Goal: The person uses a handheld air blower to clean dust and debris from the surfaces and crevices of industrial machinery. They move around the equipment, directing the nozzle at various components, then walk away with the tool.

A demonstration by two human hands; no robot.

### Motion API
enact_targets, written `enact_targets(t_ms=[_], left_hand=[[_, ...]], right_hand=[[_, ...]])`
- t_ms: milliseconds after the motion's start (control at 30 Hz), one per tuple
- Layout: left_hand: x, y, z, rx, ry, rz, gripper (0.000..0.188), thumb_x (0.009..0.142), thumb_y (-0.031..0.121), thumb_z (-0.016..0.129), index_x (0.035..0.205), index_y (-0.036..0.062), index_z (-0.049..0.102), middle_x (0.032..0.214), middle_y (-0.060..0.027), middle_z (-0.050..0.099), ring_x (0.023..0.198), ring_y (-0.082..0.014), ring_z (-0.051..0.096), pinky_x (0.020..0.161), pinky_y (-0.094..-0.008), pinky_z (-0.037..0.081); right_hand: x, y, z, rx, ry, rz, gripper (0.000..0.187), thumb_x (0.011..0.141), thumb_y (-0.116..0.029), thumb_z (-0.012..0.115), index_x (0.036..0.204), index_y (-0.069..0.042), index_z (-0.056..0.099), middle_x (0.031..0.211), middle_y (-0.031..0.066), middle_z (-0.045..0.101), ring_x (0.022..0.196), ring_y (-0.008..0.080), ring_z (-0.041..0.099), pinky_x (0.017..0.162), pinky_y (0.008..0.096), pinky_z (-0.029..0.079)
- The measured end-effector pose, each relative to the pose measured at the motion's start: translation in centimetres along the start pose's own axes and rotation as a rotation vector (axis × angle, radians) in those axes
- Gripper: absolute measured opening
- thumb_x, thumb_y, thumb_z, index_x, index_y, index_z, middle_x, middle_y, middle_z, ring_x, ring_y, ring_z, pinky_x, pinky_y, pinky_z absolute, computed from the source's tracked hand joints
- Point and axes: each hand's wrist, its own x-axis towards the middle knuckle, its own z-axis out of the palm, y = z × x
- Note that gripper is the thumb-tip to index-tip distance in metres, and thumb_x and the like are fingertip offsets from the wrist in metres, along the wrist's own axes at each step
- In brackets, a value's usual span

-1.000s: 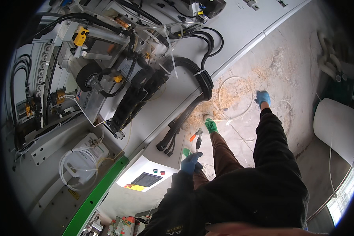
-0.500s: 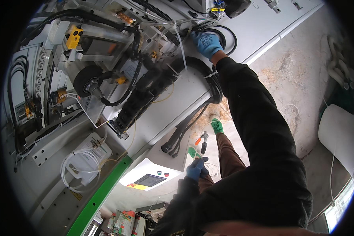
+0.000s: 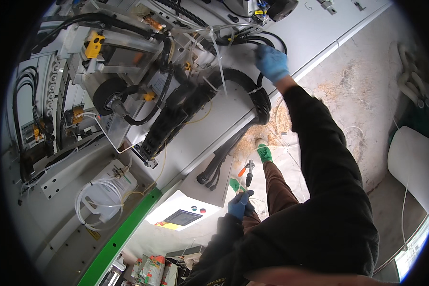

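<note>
My right hand (image 3: 272, 65), in a blue glove, hovers at the edge of the white machine bed, close to a loop of black cables (image 3: 271, 38). Its fingers are smeared by motion, so whether they touch the cables does not show. Lower down, my left hand (image 3: 237, 206), also gloved in blue, is closed round the lower end of what looks like an air blow gun (image 3: 249, 178) with an orange lever and a dark grip. The tool points upward, away from my body, above the floor.
A black cable chain (image 3: 164, 126) and a ribbed black hose (image 3: 260, 106) lie across the machine bed (image 3: 195, 143). A control panel (image 3: 182, 217) stands beside my left hand. At left hangs a white canister (image 3: 110, 190) wrapped in tubing. Sawdust-like debris (image 3: 279, 121) litters the floor.
My right hand has drawn back from the cables, rightward and slightly down toward the bed's edge. My left hand holds the same tool, almost unmoved.
</note>
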Motion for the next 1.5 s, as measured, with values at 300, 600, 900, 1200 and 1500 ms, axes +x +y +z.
enact_targets(t_ms=[300, 600, 900, 1200, 1500], left_hand=[[-1.6, 2.1, 0.5, -0.052, -0.072, 0.087, 0.031, 0.096, 0.031, 0.054, 0.112, 0.0073, 0.066, 0.059, -0.0046, 0.059, 0.045, -0.0104, 0.049, 0.045, -0.0237, 0.040], [-3.9, 3.7, 2.7, 0.061, -0.098, 0.113, 0.031, 0.096, 0.030, 0.054, 0.111, 0.0047, 0.066, 0.059, -0.0055, 0.059, 0.044, -0.0105, 0.048, 0.044, -0.0230, 0.038], [-10.8, 4.8, 5.2, 0.006, -0.176, 0.335, 0.031, 0.095, 0.028, 0.057, 0.113, 0.0044, 0.065, 0.059, -0.0058, 0.059, 0.045, -0.0111, 0.051, 0.043, -0.0234, 0.039], [-16.4, 3.0, 5.9, 0.073, -0.414, 0.531, 0.038, 0.099, 0.029, 0.049, 0.129, 0.0070, 0.054, 0.064, -0.0041, 0.060, 0.051, -0.0098, 0.053, 0.049, -0.0227, 0.042], [-18.0, 10.1, 10.4, -0.038, -0.276, 0.689, 0.036, 0.100, 0.026, 0.046, 0.127, 0.0050, 0.055, 0.068, -0.0069, 0.062, 0.055, -0.0112, 0.056, 0.055, -0.0238, 0.044]], right_hand=[[-32.1, 26.0, -20.8, 0.263, 0.348, 1.156, 0.020, 0.079, -0.013, 0.060, 0.092, 0.001, 0.064, 0.085, 0.0160, 0.068, 0.076, 0.0268, 0.065, 0.059, 0.0381, 0.052], [-55.5, 31.8, -17.5, -0.092, -0.331, 1.583, 0.044, 0.084, -0.034, 0.058, 0.113, -0.001, 0.059, 0.114, 0.0188, 0.062, 0.097, 0.0357, 0.063, 0.079, 0.0473, 0.053], [-36.2, 0.6, -13.4, 1.233, -0.661, 1.260, 0.076, 0.085, -0.055, 0.059, 0.140, -0.007, 0.039, 0.115, 0.0132, 0.061, 0.094, 0.0237, 0.061, 0.076, 0.0408, 0.051], [-29.7, -14.1, -18.0, 2.190, -0.229, 1.038, 0.055, 0.091, -0.057, 0.049, 0.108, -0.005, 0.051, 0.109, 0.0201, 0.061, 0.088, 0.0292, 0.065, 0.068, 0.0400, 0.057], [-19.9, -13.8, -22.2, 2.266, -0.542, 0.903, 0.058, 0.089, -0.062, 0.048, 0.106, -0.006, 0.054, 0.112, 0.0274, 0.060, 0.096, 0.0348, 0.065, 0.072, 0.0391, 0.059]])
